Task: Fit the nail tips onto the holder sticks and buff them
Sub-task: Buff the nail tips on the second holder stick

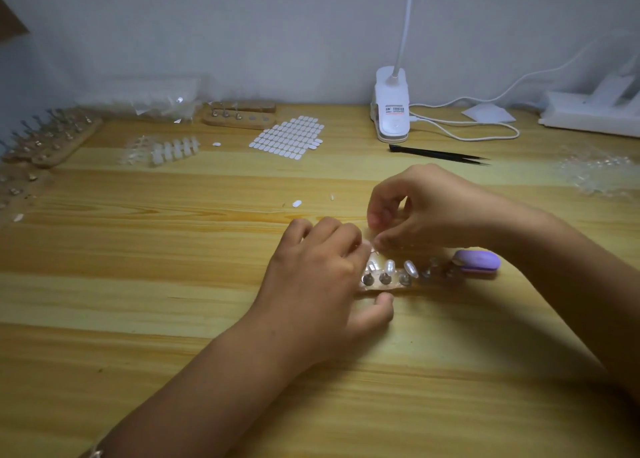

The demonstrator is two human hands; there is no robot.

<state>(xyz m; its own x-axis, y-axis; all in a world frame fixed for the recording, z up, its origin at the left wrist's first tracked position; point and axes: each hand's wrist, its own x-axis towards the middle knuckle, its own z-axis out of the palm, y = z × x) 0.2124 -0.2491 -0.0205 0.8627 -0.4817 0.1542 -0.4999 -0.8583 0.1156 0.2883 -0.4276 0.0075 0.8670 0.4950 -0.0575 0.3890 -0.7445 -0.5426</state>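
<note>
Centrally, glossy oval nail tips [390, 266], grainy table [173, 284]

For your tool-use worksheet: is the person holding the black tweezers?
No, the tweezers lie on the table by the lamp, while the left hand and right hand are at the holder.

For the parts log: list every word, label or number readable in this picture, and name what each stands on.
Label on the white clip lamp: two dark lines of print and a red line beneath, all too blurred to read.
No other text shows anywhere in view.
</note>
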